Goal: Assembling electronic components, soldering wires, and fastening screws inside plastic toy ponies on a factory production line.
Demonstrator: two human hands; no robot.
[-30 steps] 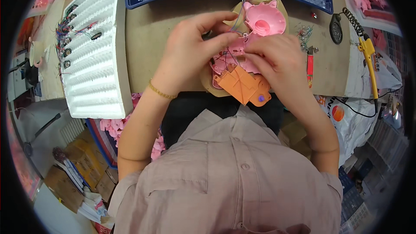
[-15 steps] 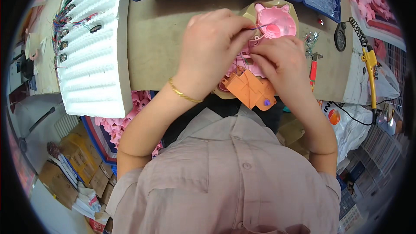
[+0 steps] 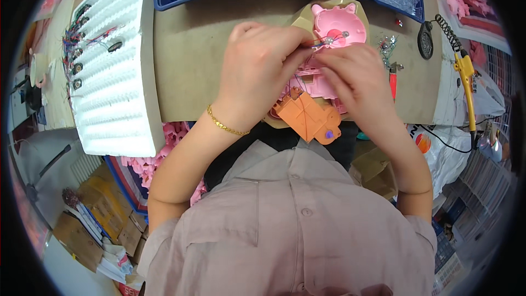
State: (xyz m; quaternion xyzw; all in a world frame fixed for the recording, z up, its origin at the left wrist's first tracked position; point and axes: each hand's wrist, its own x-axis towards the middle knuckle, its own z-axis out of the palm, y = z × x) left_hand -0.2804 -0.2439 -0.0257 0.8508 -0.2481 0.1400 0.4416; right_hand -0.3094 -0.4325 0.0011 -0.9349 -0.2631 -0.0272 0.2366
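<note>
Between left fingers (image 3: 301, 37), pinching thin wires (image 3: 320, 44), with right fingers (image 3: 335, 57) of uncertain grip alongside and pink shell (image 3: 332, 17) beneath, apparently arranging them, next likely needing gentle guiding.

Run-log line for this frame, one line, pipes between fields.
left hand: pinching thin wires | right hand: over pink shell, contact unclear | orange module: at shell's near end

White letters (image 3: 130, 291), seemingly partial, on red package (image 3: 125, 284).
</note>
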